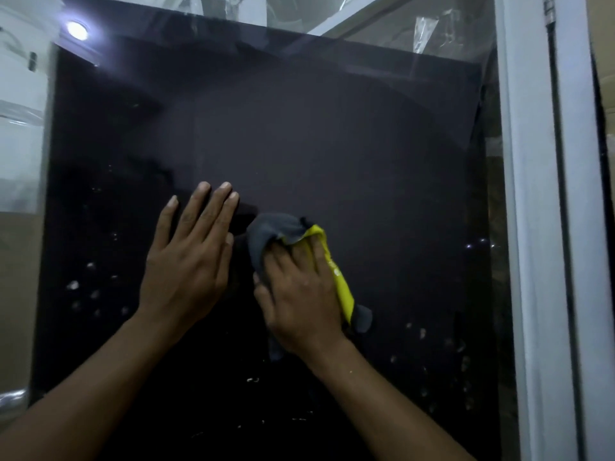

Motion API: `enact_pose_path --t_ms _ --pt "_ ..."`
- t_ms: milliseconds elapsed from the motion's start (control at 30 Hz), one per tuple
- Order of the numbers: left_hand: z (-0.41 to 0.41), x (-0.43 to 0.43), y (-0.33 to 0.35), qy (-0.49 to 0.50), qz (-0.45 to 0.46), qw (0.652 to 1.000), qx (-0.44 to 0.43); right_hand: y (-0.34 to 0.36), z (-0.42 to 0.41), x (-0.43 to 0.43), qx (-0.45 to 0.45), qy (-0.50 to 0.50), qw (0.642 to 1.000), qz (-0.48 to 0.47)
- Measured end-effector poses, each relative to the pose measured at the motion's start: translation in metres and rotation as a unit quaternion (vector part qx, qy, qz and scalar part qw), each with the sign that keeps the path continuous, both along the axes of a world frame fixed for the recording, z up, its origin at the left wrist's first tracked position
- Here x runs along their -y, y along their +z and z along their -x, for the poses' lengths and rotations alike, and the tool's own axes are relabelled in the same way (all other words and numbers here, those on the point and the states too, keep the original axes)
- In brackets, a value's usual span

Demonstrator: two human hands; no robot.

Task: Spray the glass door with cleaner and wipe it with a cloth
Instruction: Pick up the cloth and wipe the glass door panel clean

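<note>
My left hand (186, 261) lies flat, fingers straight, bracing the glass door (332, 144). My right hand (299, 294) presses the bunched cloth (276, 231) against it, gripping folds, for wiping droplets.

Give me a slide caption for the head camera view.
Right hand holds a grey-and-yellow cloth against the glass door; left hand rests flat beside it.

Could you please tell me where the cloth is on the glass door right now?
In the head view the cloth is under the right hand, against the glass door just below centre, right beside the left hand.
</note>
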State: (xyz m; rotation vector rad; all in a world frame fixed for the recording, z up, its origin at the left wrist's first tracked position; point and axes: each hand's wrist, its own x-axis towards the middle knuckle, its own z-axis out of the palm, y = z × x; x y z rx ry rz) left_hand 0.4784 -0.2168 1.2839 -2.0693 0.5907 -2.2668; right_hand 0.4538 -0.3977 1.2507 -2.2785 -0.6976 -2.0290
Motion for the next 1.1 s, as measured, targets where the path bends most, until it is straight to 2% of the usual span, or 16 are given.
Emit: enact_pose_path --t_ms 133,267,333,400,467,567,667,833,967,1100 --pt "0.001 -0.033 -0.001 0.018 -0.012 1.000 -0.001 -0.029 -0.003 -0.037 -0.031 0.003 0.997 0.072" --pt "0.006 -0.056 0.000 0.019 -0.006 1.000 -0.008 -0.036 -0.004 -0.041 -0.008 0.039 0.991 0.126" --pt "0.009 -0.065 0.001 0.017 0.001 1.000 -0.013 -0.029 -0.002 -0.033 0.013 0.037 0.992 0.120" --pt "0.011 -0.074 0.001 0.013 0.012 1.000 -0.024 -0.018 0.003 -0.018 0.032 0.021 0.998 0.058" --pt "0.012 -0.084 0.001 0.013 0.024 0.999 -0.033 -0.006 0.003 0.006 0.042 0.023 0.997 -0.060" --pt "0.010 -0.097 0.000 0.011 0.029 0.999 -0.040 0.014 0.003 0.038 0.024 0.037 0.975 -0.218" --pt "0.008 -0.101 0.000 0.002 0.034 0.998 -0.044 0.024 0.002 0.043 0.017 0.027 0.970 -0.241" --pt "0.004 -0.101 -0.002 -0.018 0.044 0.998 -0.037 0.019 0.004 -0.009 -0.004 0.002 0.989 -0.150" --pt "0.002 -0.105 -0.002 -0.022 0.036 0.998 -0.036 -0.001 0.003 -0.060 -0.016 -0.027 0.999 0.015" --pt "0.000 -0.108 0.000 -0.025 0.027 0.999 -0.030 -0.037 -0.004 -0.090 -0.054 -0.012 0.980 0.190"
